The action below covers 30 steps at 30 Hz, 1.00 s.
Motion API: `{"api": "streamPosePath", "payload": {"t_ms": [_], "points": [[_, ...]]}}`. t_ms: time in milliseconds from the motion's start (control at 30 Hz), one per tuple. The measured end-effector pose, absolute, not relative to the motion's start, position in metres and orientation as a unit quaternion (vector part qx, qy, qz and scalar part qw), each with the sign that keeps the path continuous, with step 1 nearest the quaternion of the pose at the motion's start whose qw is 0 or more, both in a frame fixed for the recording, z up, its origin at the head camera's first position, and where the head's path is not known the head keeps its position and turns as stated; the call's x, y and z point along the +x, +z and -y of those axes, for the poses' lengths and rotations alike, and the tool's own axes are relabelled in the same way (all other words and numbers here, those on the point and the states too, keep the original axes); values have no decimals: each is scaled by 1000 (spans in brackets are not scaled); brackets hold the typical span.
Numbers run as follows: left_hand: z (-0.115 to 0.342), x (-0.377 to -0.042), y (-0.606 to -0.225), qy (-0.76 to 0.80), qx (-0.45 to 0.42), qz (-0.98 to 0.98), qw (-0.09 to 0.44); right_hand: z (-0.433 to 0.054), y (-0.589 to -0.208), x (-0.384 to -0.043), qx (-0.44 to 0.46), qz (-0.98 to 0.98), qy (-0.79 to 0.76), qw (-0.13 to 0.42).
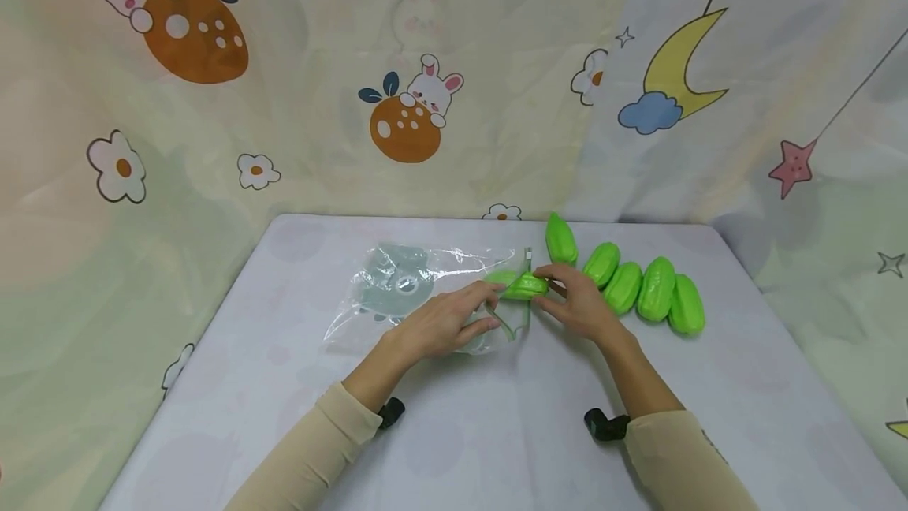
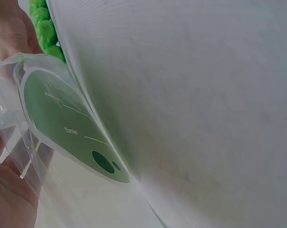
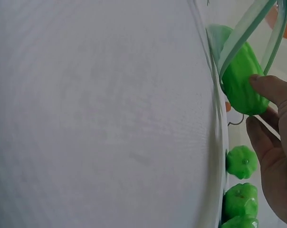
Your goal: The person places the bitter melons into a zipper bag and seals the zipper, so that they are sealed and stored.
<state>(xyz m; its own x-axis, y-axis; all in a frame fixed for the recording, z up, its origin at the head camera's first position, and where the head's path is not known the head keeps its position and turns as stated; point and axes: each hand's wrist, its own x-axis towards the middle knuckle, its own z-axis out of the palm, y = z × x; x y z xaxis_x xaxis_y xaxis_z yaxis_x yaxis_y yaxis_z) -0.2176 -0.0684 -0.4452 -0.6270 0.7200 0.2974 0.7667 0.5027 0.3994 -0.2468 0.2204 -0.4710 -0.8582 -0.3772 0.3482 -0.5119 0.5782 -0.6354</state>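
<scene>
A clear zip bag [image 1: 407, 284] with a pale green printed pattern lies flat, its green-edged mouth toward the right. At that mouth, my left hand [image 1: 448, 320] grips the edge between thumb and fingers. My right hand [image 1: 576, 302] pinches a bright green, ribbed, oblong vegetable-like piece [image 1: 528, 286] by its near end. In the right wrist view, the thumb presses one side of this green piece [image 3: 243, 83] and fingers lie underneath. Its far end sits within the bag's mouth [image 3: 245, 40], paler through the plastic. In the left wrist view, the bag [image 2: 72, 123] partly covers the left hand [image 2: 13, 190].
Several similar green pieces [image 1: 656, 289] lie right of the right hand, with one piece [image 1: 560, 239] farther back. A pale cloth covers the table [image 1: 454, 432]. A cartoon-printed curtain [image 1: 305, 101] hangs behind. Black wrist-camera mounts [image 1: 606, 424] show near the sleeves.
</scene>
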Motion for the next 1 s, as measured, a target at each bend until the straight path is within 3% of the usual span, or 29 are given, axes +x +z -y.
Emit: {"api": "streamPosePath", "payload": {"t_ms": [433, 1000], "points": [[65, -217, -443, -254, -433, 864, 39, -222, -469, -243, 241, 894, 373, 50], [71, -215, -443, -255, -417, 872, 29, -243, -452, -239, 266, 889, 353, 117]]}}
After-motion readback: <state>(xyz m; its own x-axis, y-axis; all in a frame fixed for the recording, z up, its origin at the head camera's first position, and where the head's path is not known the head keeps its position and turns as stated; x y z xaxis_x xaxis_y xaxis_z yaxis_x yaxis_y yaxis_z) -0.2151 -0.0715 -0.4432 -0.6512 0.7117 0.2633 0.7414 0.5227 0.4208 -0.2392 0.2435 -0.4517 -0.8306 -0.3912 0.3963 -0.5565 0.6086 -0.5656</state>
